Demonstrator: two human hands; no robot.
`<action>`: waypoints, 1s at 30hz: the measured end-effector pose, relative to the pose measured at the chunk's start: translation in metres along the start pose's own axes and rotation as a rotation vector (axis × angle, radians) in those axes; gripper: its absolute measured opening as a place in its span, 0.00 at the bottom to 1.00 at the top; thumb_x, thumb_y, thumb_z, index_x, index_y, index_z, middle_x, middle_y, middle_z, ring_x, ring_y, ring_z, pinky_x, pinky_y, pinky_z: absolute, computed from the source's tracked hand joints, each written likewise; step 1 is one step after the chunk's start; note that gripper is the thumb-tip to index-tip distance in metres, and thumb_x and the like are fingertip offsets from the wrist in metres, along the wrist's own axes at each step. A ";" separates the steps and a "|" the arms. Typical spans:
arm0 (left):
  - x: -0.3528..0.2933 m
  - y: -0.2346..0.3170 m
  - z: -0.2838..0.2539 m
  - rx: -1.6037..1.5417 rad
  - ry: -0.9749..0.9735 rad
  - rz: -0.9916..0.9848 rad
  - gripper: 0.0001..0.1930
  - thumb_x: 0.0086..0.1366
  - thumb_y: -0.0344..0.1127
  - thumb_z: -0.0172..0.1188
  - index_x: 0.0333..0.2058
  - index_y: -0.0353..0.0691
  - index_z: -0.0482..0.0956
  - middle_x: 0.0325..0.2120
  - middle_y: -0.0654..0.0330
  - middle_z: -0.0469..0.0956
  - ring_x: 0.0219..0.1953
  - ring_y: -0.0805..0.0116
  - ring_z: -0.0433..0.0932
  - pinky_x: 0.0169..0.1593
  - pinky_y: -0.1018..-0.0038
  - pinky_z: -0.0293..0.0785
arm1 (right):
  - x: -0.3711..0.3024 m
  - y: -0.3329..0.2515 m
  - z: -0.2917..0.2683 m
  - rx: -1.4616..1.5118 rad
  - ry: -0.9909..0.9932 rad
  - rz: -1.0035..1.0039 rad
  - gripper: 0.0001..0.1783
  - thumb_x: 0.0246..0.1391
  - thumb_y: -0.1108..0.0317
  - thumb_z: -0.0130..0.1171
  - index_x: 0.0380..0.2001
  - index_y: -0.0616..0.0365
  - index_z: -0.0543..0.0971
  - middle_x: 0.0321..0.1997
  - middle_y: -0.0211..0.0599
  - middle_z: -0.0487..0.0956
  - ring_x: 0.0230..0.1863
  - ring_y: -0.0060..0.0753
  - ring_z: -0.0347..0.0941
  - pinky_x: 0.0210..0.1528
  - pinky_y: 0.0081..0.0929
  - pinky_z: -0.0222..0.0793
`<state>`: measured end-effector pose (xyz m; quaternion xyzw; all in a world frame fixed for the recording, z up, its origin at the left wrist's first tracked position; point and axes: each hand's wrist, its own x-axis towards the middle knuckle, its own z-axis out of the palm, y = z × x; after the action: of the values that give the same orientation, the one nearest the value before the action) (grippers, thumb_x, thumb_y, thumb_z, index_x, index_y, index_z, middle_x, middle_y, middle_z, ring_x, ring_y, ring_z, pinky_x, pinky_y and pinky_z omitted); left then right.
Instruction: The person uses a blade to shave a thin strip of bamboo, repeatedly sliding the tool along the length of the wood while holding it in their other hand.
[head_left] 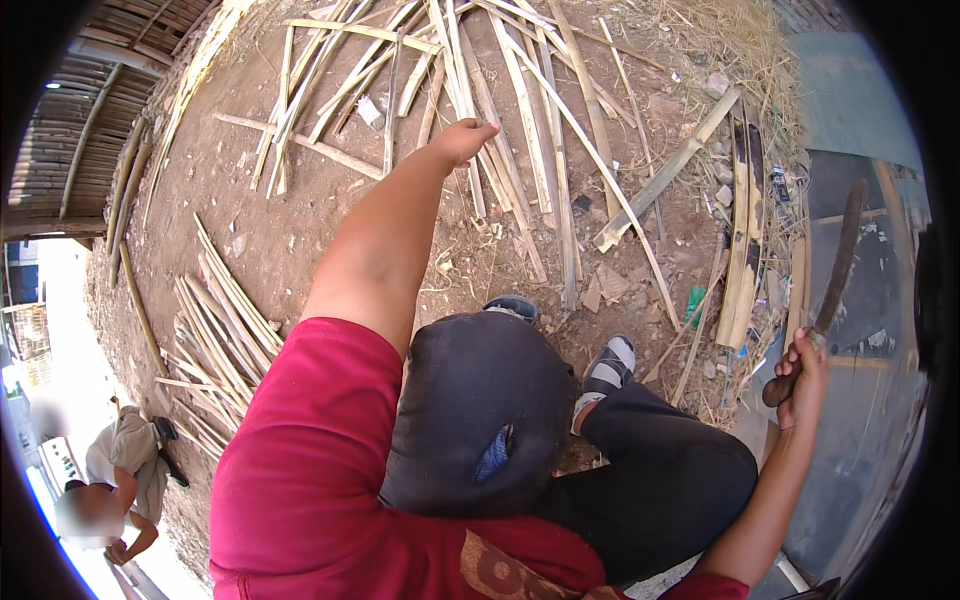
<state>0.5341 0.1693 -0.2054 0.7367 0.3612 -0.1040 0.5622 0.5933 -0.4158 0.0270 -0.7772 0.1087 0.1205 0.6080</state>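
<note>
We've got our L hand [463,143] stretched fwd over the bamboo strips [528,105], fingers curled in. It's right at a couple of long ones; can't tell if it's gripping any or just touching, b/c the hand itself hides the contact. Our R hand [806,376] is way out to the side, closed around the dark handle [775,392] of a machete [843,258], w/ the long blade pointing up & tilted a bit, seen against a grey sheet [888,265].

The strips lie in a loose fan on the dirt ground [250,225] ahead of us, lots of them crossing. A thicker bamboo pc. [670,170] lies slantwise on their R; further R, nr the dry straw [735,45], are wide split pcs. [737,250] side by side, w/ a green scrap [694,300] close by. On our L there's a 2nd pile of strips [215,325], mostly running the same way.

Our knees are bent, in dark trousers [480,390], w/ one striped sandal [610,366] in view. Lower L, a co-worker [122,442] in a pale shirt, forearms fwd. Upper L, a slatted wall [95,135].
</note>
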 end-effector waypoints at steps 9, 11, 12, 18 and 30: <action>0.026 -0.002 0.006 -0.297 0.134 -0.098 0.21 0.70 0.49 0.60 0.53 0.40 0.80 0.52 0.59 0.79 0.48 0.64 0.83 0.46 0.62 0.76 | -0.008 -0.008 0.002 0.051 0.037 0.017 0.10 0.61 0.62 0.65 0.39 0.50 0.74 0.24 0.22 0.68 0.21 0.17 0.63 0.26 0.20 0.60; 0.019 -0.011 -0.002 -0.265 0.199 -0.068 0.20 0.69 0.49 0.62 0.49 0.38 0.81 0.46 0.59 0.82 0.41 0.65 0.85 0.41 0.66 0.75 | -0.008 -0.009 0.005 0.065 0.036 0.030 0.09 0.61 0.64 0.64 0.38 0.51 0.73 0.24 0.23 0.68 0.23 0.18 0.63 0.27 0.21 0.62; 0.004 -0.018 -0.002 -0.261 0.212 -0.070 0.21 0.69 0.49 0.63 0.48 0.37 0.81 0.44 0.59 0.83 0.41 0.65 0.85 0.41 0.67 0.75 | -0.008 -0.008 0.004 0.057 0.030 0.034 0.09 0.61 0.64 0.64 0.38 0.51 0.73 0.24 0.23 0.68 0.23 0.18 0.63 0.27 0.21 0.62; -0.172 -0.121 -0.025 -0.127 0.305 -0.101 0.24 0.66 0.54 0.67 0.42 0.34 0.84 0.33 0.57 0.85 0.35 0.70 0.84 0.37 0.74 0.74 | -0.011 -0.010 0.009 0.042 -0.002 0.018 0.10 0.62 0.63 0.64 0.39 0.51 0.73 0.24 0.21 0.67 0.22 0.16 0.63 0.26 0.20 0.61; -0.266 -0.249 -0.012 0.238 0.633 -0.307 0.42 0.55 0.62 0.73 0.55 0.32 0.72 0.47 0.44 0.81 0.50 0.50 0.81 0.53 0.61 0.76 | -0.029 -0.027 0.039 0.035 -0.159 -0.027 0.10 0.61 0.63 0.65 0.37 0.53 0.74 0.24 0.23 0.69 0.22 0.17 0.65 0.26 0.19 0.62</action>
<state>0.1783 0.0959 -0.2401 0.7298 0.6087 0.0047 0.3111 0.5722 -0.3713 0.0524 -0.7558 0.0519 0.1717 0.6297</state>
